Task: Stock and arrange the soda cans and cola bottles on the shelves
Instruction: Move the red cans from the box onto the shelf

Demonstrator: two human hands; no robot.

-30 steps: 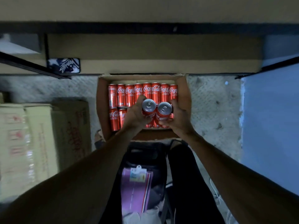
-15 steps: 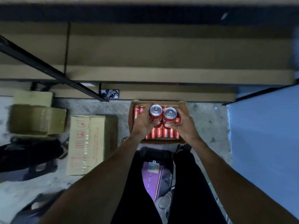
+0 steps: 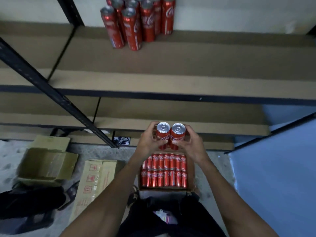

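Observation:
My left hand (image 3: 148, 142) grips a slim red cola can (image 3: 162, 135), and my right hand (image 3: 191, 144) grips a second red can (image 3: 177, 135). Both cans are upright, pressed side by side, held above an open cardboard box (image 3: 191, 189) on the floor. That box holds two rows of several red cans (image 3: 164, 170). Higher up, a cluster of several tall red cans (image 3: 136, 21) stands at the back of a brown shelf (image 3: 171, 65). No cola bottles are in sight.
A black metal upright (image 3: 56, 98) slants across the left. Lower brown shelves (image 3: 171, 124) lie under the top one. On the floor at left sit an open empty carton (image 3: 46, 165) and a closed carton (image 3: 95, 182). A blue panel (image 3: 273, 168) stands at the right.
Both hands have lifted the two cans up out of the box. My view has tilted upward, so the higher shelf with its standing cans has come into sight.

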